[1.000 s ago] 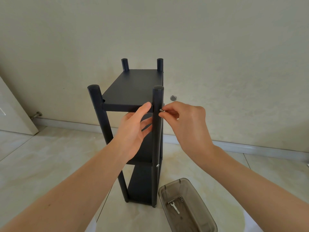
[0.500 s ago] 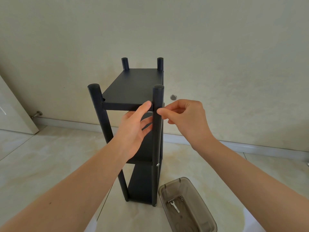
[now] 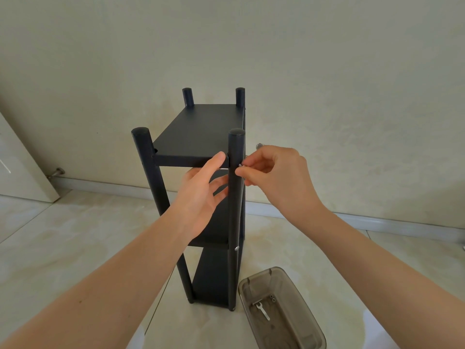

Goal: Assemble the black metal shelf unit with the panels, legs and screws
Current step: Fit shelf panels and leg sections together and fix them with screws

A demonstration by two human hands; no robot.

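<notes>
While the left hand [image 3: 201,197] braces the top panel [image 3: 198,132] with straight fingers, the right hand [image 3: 274,177] pinches a screw [image 3: 239,165] against the front leg [image 3: 236,197], likely to fasten them.

I see the black shelf [image 3: 201,137] standing upright on the floor, with three flat panels and four round legs. A small silver screw [image 3: 239,165] sits at the near right leg [image 3: 236,197], by the top panel.

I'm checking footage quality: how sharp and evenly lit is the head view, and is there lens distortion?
Head view: soft, even light, no glare; the screw pinched by the right hand is tiny but sharp; wide-angle bending curves the baseboard and stretches both forearms.
</notes>
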